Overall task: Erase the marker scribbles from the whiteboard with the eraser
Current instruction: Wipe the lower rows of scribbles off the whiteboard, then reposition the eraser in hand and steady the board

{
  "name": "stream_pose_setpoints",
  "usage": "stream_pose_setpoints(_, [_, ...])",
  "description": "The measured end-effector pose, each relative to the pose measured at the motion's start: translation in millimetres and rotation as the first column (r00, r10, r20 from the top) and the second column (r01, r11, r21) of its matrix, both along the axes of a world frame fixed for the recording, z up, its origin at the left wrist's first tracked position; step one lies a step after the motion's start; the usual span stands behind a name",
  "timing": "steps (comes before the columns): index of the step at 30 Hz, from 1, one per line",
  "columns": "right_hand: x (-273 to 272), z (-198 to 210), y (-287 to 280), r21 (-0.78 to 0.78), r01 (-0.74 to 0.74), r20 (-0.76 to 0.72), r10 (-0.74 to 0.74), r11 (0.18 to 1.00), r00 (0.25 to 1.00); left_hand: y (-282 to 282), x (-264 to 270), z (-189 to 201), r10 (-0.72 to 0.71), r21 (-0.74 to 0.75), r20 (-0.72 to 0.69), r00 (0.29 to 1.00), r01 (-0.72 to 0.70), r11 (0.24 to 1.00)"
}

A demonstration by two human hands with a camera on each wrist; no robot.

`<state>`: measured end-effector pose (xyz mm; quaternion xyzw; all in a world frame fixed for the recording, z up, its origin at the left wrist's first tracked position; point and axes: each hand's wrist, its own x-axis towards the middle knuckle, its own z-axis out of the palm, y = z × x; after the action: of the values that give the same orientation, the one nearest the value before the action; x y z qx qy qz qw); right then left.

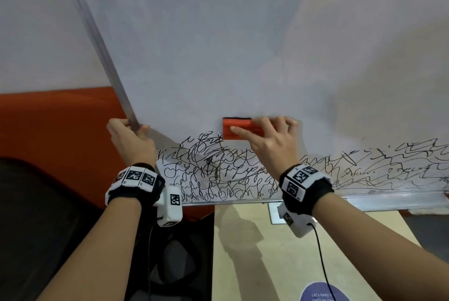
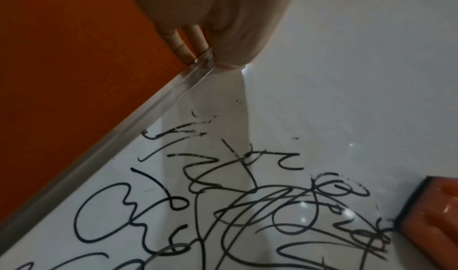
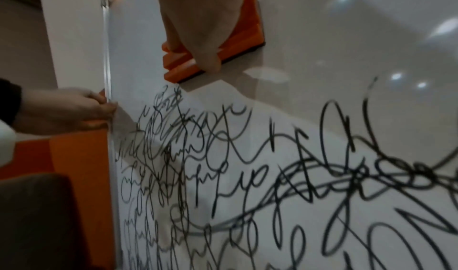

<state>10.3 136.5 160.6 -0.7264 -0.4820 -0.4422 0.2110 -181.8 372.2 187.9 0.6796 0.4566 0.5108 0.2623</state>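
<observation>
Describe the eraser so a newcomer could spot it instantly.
Find the whiteboard leaning over the desk. Just above its black scribbles, left of centre, the right hand holds the eraser flat against the board. It is the only orange block there, with a thin black pad.

One whiteboard [image 1: 218, 45], one eraser [image 1: 237, 128], two hands.

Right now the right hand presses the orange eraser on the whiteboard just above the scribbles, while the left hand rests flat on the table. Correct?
Not quite. The left hand is not on the table; it grips the whiteboard's metal side frame, as the left wrist view shows. The rest holds: the right hand presses the orange eraser just above the scribbles.
</observation>
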Motion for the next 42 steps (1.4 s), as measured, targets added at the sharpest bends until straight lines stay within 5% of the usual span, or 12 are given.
stream_pose_setpoints(6, [-8.3,-28.2,-10.4,-0.209,-0.128,-0.096,0.110,0.969,0.989,-4.0,-1.5,4.7,0.001,-0.017,-0.030,1.000,-0.002,1.000])
stream_pose_setpoints(14, [-24.7,15.0,-16.6,-0.010,-0.068,-0.292,0.062,0.998,0.954,-59.1,4.4,30.3,0.143,-0.063,-0.226,0.964,-0.161,0.985])
stream_pose_setpoints(17, [-29.7,25.8,-22.0,0.004,-0.059,-0.333,0.057,0.998,0.941,-127.6,24.1,22.9,-0.041,-0.058,-0.058,0.997,0.038,0.998])
stream_pose_setpoints(20, [-43.7,21.2,-32.1,-0.006,-0.113,-0.289,0.107,0.994,0.951,-189.2,44.5,22.0,-0.302,-0.255,0.141,0.943,0.330,0.909])
stream_pose_setpoints(25, [-43.8,21.5,-46.9,0.039,-0.143,-0.199,0.148,0.989,0.969,-209.5,58.5,26.9,-0.384,-0.363,0.272,0.882,0.464,0.808])
stream_pose_setpoints(35, [-35.8,32.1,-63.2,-0.198,-0.281,-0.218,0.237,0.939,0.947,-199.6,53.0,26.9,-0.253,-0.363,0.242,0.937,0.329,0.872])
stream_pose_setpoints(39, [3.9,91.8,-59.9,-0.129,-0.082,-0.167,0.060,0.988,0.984,-167.4,44.4,18.6,-0.173,-0.311,0.143,0.974,0.210,0.927])
stream_pose_setpoints(42, [31.2,136.6,-48.2,-0.281,0.046,-0.203,-0.107,0.959,0.973,-151.6,45.4,10.7,-0.117,-0.286,0.095,0.989,0.139,0.948])
